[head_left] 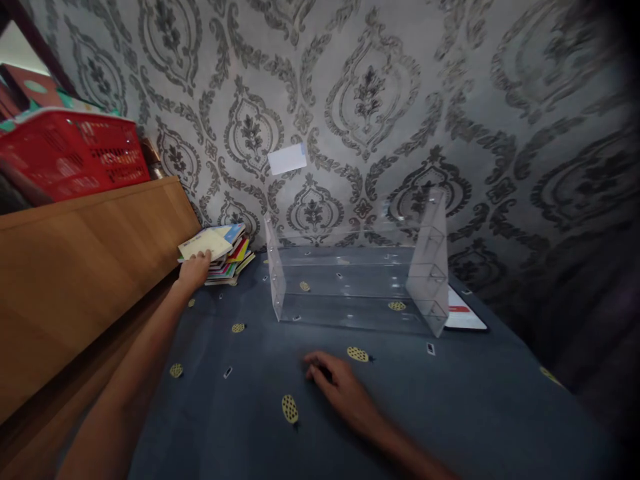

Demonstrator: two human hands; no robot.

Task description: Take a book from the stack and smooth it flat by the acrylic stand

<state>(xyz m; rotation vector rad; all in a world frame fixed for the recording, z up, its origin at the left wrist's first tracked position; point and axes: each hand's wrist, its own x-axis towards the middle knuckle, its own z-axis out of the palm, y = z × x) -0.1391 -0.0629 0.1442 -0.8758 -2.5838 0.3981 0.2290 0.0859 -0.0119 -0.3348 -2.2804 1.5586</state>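
On the top book [210,243], pale yellow in colour, small dark print is carried near the far-left part of the cover, but it is too small to be read. On the white-faced flat item [466,320] beside the rack's right panel, a red band is seen; any lettering there cannot be made out.

The top book is laid on the stack of books [233,267], at the left rear of the cloth-covered table [260,427], and its long axis seems to be set roughly left to right. Its cover is turned upward, and the books beneath are fanned at uneven angles. Its near edge is touched by the fingers of the left hand [195,270]; whether it is gripped cannot be told, as the thumb is hidden.

The right hand [335,381] is held loosely curled and released, in front of the clear rack [345,313]. The rack is set lengthwise along the patterned wall [370,133], its stepped tiers faced toward the viewer.

The stack is bounded on the left by the wooden cabinet [100,253]. A narrow gap is left between stack and rack; wider room is offered in front of the rack.
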